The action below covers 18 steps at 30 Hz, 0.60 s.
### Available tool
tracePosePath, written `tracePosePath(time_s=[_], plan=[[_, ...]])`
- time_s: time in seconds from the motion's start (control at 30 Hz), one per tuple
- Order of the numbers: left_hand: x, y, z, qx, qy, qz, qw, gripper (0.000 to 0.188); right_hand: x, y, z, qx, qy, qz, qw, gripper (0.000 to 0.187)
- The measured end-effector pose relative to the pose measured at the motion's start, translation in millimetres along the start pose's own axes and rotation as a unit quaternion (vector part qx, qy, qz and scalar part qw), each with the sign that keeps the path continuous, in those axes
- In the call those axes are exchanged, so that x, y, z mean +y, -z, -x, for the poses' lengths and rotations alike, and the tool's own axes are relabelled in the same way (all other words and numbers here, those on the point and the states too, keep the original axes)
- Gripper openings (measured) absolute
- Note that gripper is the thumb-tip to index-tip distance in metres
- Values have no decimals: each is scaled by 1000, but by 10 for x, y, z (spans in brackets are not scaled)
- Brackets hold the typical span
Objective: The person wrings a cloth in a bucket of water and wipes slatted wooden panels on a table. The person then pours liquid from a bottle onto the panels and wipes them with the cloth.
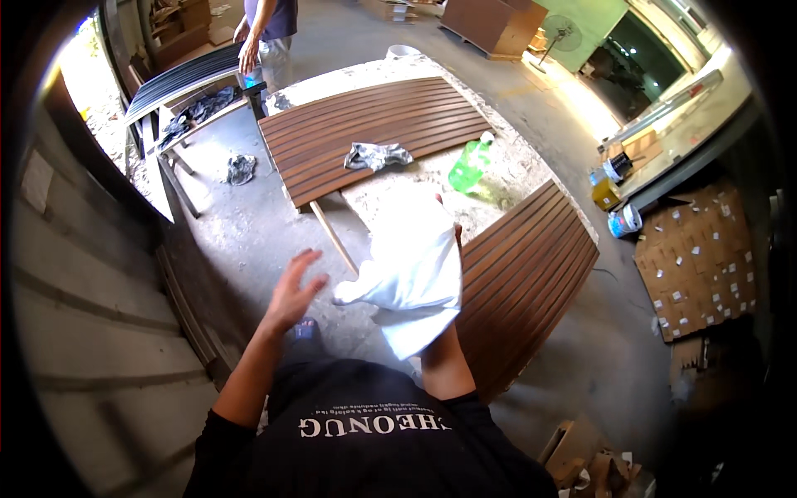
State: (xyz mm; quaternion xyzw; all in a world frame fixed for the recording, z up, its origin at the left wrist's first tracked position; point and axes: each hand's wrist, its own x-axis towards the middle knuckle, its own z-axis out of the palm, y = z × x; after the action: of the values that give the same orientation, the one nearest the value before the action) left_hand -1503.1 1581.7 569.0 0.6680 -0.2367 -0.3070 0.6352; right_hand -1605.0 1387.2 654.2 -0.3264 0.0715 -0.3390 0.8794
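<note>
A white cloth [415, 253] hangs in front of me, draped over my right hand [459, 236]. Most of that hand is hidden by the fabric; only bits of the fingers show at the cloth's edge, and the cloth is held up by it. To the left, my left hand [295, 290] is in the air, fingers apart and holding nothing, close to the cloth's lower left corner. Beyond the cloth lies a brown slatted wooden panel [365, 124] with a crumpled grey rag [378, 156] on it. A second brown slatted panel [523, 274] lies to the right of my right forearm.
Both panels rest on a pale, stained table [390, 203], where a green plastic bottle [471, 166] stands. Another person [272, 33] is at the far left beside a dark slatted panel [187, 79]. Paint buckets [624, 221] and a cardboard sheet [697, 257] are at the right.
</note>
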Motion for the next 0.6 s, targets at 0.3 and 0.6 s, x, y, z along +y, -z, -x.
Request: tracePosePath(time_s=[0.3,0.6], plan=[[641,220,-772,51,50,623,779,43,925,-1044,-762,-299,64,519,798,91],[72,673,-1261,-148,5,476,867,51,1204,-795,-490,-139,189,621,748,74]])
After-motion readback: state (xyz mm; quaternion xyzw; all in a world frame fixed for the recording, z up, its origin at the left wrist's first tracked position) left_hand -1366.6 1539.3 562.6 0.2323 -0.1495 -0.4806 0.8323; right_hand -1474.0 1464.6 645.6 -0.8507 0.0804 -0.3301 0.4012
